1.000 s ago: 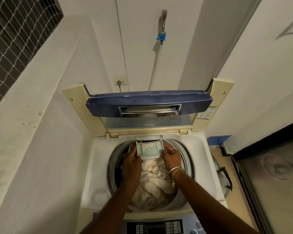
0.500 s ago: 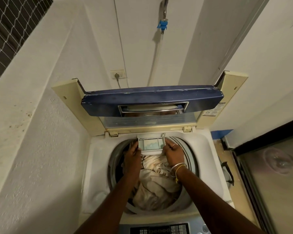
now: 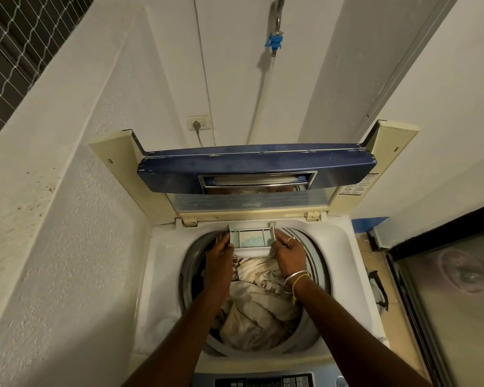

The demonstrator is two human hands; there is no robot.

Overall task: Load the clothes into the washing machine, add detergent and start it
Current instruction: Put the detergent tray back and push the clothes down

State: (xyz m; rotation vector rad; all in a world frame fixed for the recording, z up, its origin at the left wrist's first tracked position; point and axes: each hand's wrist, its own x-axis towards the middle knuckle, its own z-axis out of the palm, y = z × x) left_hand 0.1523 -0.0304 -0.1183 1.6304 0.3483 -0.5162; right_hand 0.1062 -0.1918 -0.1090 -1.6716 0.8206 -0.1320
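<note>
- The detergent drawer (image 3: 251, 238) is held directly between the two grips, at the back edge of the tub opening. It is roughly level and juts out of its slot above the laundry. A pale blue deposit is seen in its middle compartment.
- The step in hand is judged to be seating the drawer in its slot. The drawer is best kept level so that nothing is tipped onto the load. It should be pushed evenly from both ends so that it is not jammed askew, and eased in rather than forced.
- The left grip (image 3: 220, 254) is curled round the drawer's left end, with the back of the hand turned upward.
- The right grip (image 3: 288, 251) is pinched on the drawer's right end wall. A ring (image 3: 290, 239) is seen on one finger and bangles (image 3: 296, 279) at the wrist.
- Both forearms are stretched forward over the drum and converge slightly toward the drawer. The wrists are carried low over the load.
- The clothes (image 3: 259, 305), a beige heap, are seen in the drum just below and behind the grips.
- The lid (image 3: 256, 174) is propped open beyond and above the grips.
- The control panel (image 3: 263, 382) is set well behind the grips, untouched, so the start is judged not yet made.
</note>
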